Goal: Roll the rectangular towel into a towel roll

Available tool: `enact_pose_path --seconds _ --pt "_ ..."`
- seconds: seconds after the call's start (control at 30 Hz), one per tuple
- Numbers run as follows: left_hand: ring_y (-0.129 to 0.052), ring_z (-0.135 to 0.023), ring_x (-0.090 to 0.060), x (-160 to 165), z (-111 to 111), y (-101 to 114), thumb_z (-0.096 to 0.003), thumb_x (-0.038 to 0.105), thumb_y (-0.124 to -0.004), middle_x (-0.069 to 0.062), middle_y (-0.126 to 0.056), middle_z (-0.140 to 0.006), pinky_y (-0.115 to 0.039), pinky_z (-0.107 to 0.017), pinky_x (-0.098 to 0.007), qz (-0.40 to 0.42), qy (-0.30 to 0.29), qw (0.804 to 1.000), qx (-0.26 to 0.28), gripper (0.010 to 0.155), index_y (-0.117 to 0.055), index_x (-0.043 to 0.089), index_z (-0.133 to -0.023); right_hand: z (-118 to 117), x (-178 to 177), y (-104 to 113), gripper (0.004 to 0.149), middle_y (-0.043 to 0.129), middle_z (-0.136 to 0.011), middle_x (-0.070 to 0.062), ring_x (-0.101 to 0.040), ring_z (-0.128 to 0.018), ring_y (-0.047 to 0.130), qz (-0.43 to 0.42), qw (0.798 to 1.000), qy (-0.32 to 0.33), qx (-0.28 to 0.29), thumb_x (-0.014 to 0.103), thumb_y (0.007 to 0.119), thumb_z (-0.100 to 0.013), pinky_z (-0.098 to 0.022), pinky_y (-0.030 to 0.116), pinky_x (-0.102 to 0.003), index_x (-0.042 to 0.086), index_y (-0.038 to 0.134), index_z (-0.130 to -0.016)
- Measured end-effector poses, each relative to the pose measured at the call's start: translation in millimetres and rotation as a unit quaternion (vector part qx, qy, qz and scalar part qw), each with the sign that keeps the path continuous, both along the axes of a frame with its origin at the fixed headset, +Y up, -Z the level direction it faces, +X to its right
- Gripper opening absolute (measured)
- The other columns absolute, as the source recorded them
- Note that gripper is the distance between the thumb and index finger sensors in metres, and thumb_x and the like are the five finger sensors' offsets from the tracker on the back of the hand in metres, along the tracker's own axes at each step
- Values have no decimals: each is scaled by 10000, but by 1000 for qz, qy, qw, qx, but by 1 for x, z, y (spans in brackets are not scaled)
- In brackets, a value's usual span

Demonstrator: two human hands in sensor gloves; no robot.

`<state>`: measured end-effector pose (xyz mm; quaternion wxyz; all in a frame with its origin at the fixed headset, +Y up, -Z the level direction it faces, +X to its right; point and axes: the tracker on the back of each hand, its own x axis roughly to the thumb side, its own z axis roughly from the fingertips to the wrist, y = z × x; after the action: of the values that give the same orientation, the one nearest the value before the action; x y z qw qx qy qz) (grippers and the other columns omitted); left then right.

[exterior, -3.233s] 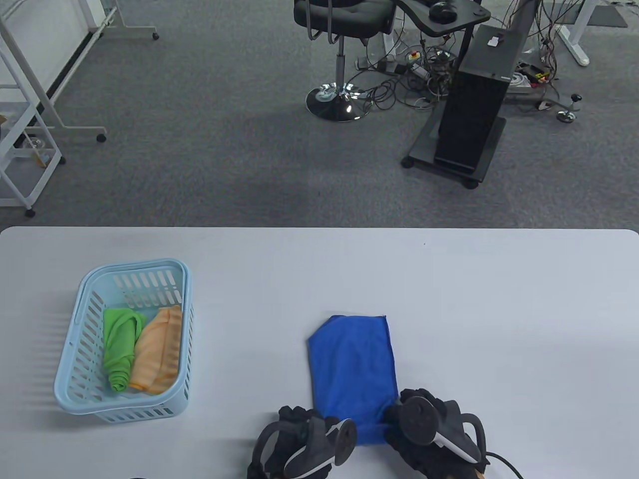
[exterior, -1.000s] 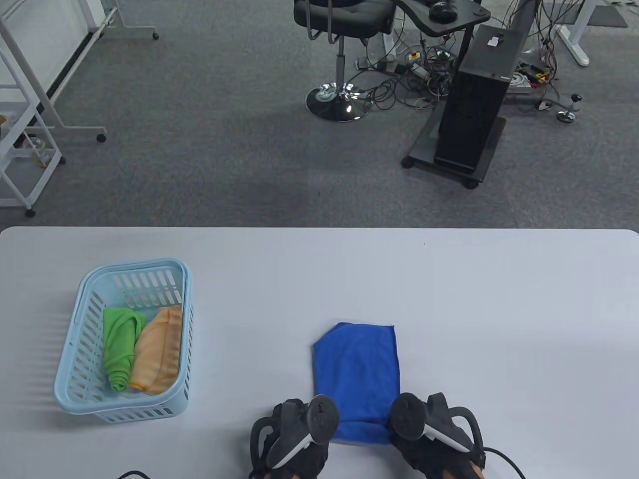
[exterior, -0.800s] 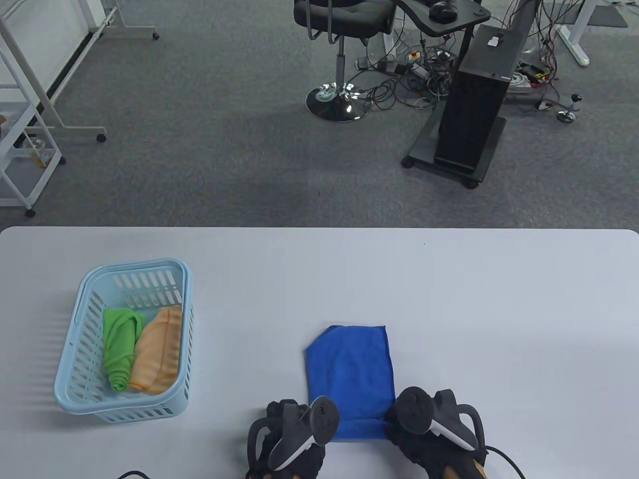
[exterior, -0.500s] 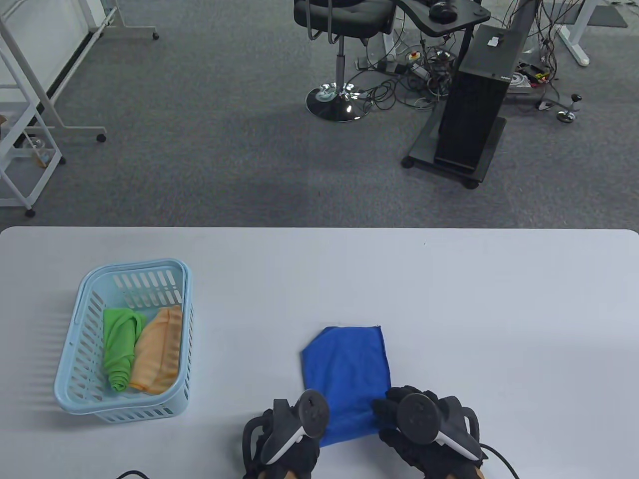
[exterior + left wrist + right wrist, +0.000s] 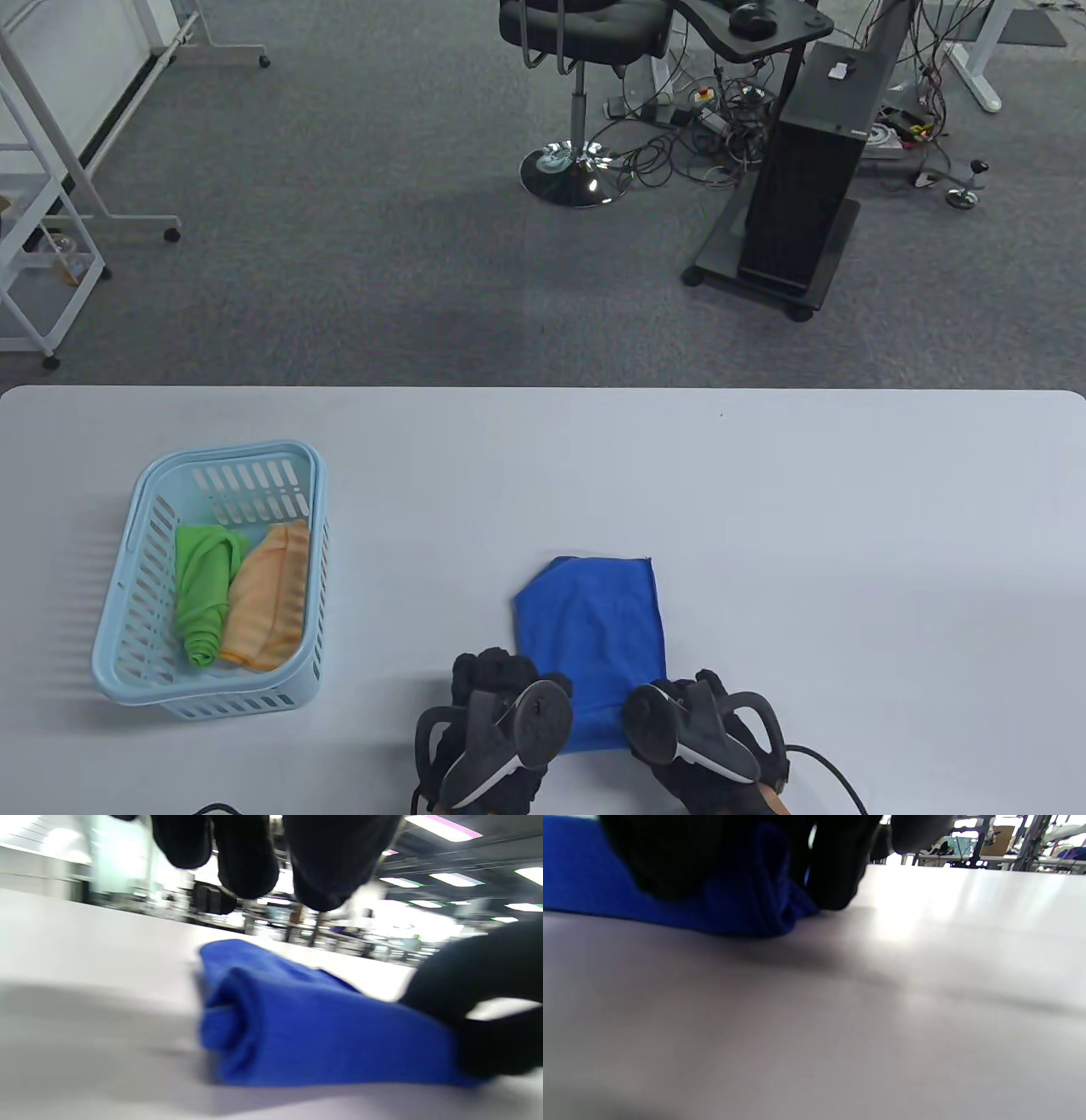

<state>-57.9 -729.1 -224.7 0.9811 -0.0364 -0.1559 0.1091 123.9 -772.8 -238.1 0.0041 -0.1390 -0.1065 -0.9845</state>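
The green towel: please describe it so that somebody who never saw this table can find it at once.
On the left part of the white table stands a light blue basket. Two rolled towels lie inside it, side by side. The green towel is the left one, thinner and brighter than the orange towel beside it.

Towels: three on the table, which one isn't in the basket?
The blue towel, flat on the table between both hands; the green and orange rolled towels sit inside the light-blue basket.
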Motion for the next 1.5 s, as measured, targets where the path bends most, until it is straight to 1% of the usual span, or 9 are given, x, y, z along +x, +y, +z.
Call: enact_pose_path --seconds 0.17,0.27,0.43,0.63,0.83,1.0,1.1,1.33,1.5 --pt "-572 -973 -420 10 -11 -32 -387 437 -769 -102 -779 -958 -409 -698 -661 -64 -66 993 -70 483 -872 320 -844 -9 2 0 522 762 -833 -24 -275 -832 760 -12 999 -1 -32 378 767 -308 -694 499 -610 263 751 -817" --pt "-598 -971 -425 12 -11 -49 -341 527 -794 -81 -735 -990 -433 -692 -671 -110 -78 987 -90 636 -734 321 -940 -10 6 -1 514 761 -828 -21 -274 -829 750 -25 999 -2 -37 384 755 -313 -694 493 -612 265 756 -814" --pt "-620 -989 -395 15 -11 -48 -317 497 -875 -28 -747 -987 -447 -706 -670 -159 -71 982 -72 692 -688 322 -959 -13 10 0 494 781 -805 -23 -269 -816 757 -46 998 -3 -43 378 720 -329 -698 472 -626 260 778 -805" --pt "-811 -840 -343 17 -15 -47 -376 370 -854 -47 -879 -873 -584 -670 -626 -139 -60 987 -45 532 -799 253 -892 -13 15 3 517 794 -813 -22 -267 -811 782 -64 997 -6 -34 428 736 -320 -689 501 -621 270 783 -810" --pt "-903 -767 -322 4 -21 -43 -366 382 -824 -35 -976 -766 -647 -641 -616 -51 -41 996 -59 530 -818 278 -886 -8 11 4 818 612 -974 -71 -316 -923 662 -67 997 15 -29 497 843 -224 -705 454 -644 234 590 -956" --pt "-976 -668 -296 -1 -23 -43 -364 410 -788 -23 -1049 -643 -701 -604 -596 -29 -20 998 -52 561 -796 265 -906 -9 3 -2 611 735 -870 -17 -269 -850 759 -24 999 12 25 401 790 -288 -697 504 -612 280 694 -879" --pt "-932 -710 -299 -2 -21 -43 -380 426 -750 -14 -1031 -663 -663 -626 -595 -48 -9 998 -51 497 -848 343 -859 -10 4 1 568 803 -795 -13 -255 -781 813 -30 999 12 2 394 736 -314 -691 530 -602 280 741 -870" --pt "-692 -839 -399 0 -21 -49 -402 420 -660 -85 -834 -847 -466 -670 -654 -72 7 995 -74 526 -870 295 -868 -9 6 4 552 877 -683 -20 -260 -668 879 -41 999 -3 -10 409 634 -341 -686 469 -653 247 807 -839" --pt "-722 -825 -379 7 -21 -48 -407 393 -719 -89 -857 -763 -501 -666 -643 -94 8 992 -78 531 -764 309 -930 -7 4 6 646 657 -911 -37 -274 -825 746 -39 998 -10 47 458 703 -317 -702 421 -656 328 632 -947"
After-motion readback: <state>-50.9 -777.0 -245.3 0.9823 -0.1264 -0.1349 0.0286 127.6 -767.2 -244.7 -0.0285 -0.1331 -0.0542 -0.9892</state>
